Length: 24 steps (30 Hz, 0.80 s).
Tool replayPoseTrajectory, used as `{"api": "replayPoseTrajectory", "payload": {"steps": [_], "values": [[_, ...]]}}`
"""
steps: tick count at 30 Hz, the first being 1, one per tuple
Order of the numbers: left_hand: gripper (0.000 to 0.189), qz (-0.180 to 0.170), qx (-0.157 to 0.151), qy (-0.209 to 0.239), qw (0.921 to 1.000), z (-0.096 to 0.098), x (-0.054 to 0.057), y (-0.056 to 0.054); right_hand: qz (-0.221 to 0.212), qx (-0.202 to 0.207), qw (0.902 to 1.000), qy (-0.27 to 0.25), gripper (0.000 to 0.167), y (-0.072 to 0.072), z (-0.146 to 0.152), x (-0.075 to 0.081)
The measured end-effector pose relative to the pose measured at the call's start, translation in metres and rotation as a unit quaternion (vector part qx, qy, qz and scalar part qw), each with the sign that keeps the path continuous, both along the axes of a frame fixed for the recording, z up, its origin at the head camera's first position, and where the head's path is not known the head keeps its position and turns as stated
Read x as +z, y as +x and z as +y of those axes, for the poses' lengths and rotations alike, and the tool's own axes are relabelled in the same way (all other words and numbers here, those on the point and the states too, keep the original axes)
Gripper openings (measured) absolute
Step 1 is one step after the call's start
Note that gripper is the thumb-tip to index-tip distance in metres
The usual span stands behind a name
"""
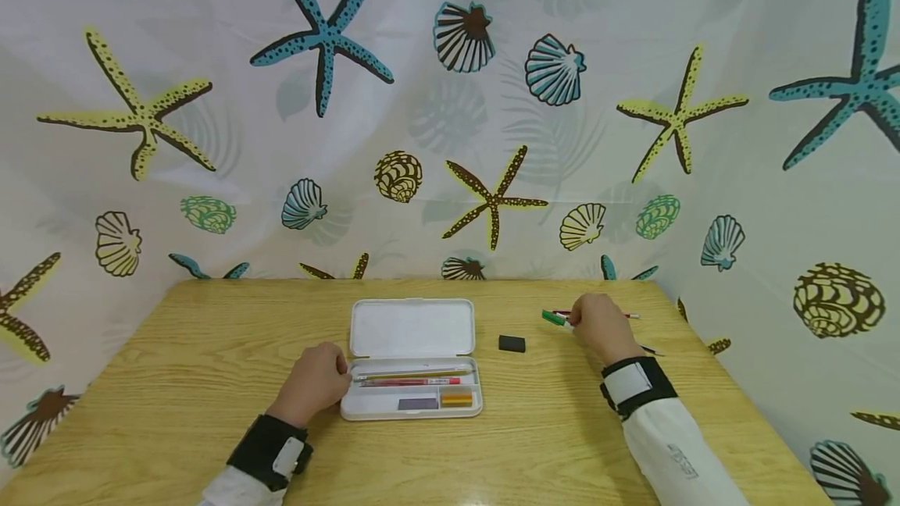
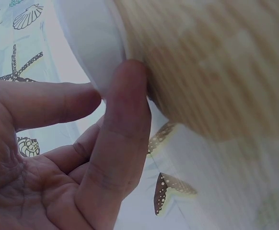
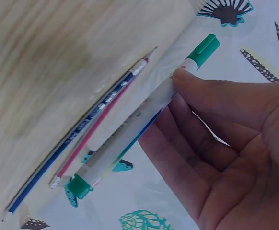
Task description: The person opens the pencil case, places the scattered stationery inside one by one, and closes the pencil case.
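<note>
Head view is showing a white pencil box (image 1: 412,328) sitting on the table (image 1: 232,358). Left of the box, the left hand (image 1: 314,383) is pinching the box's edge. Right of the box, the right hand (image 1: 605,328) is pinching a green-capped pen (image 1: 553,318). One black block (image 1: 512,343) is lying between.

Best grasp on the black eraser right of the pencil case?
Probably a pinch at mid-length, across the near and far long sides of the black eraser, coming straight down from above. It lies flat with its longer axis running left to right, apart from the white pencil case, so both long sides look reachable.
</note>
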<state>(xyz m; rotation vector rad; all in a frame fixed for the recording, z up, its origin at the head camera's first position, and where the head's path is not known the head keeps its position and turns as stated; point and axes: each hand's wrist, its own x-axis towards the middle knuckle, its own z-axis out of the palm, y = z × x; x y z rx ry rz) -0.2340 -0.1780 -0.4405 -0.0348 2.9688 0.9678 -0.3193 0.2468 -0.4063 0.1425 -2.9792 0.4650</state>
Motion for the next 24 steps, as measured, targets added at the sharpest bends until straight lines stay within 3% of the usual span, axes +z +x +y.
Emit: {"api": "replayPoseTrajectory", "payload": {"steps": [10,24], "values": [[0.010,0.005,-0.002,-0.006,1.0000,0.001,0.001,0.001,0.051,0.043,0.9977,0.000,0.008,0.016,-0.021,0.025],[0.010,0.005,0.000,-0.001,1.0000,0.001,0.001,0.002,0.071,0.057,0.9958,-0.009,0.006,0.039,-0.049,0.052]]}}
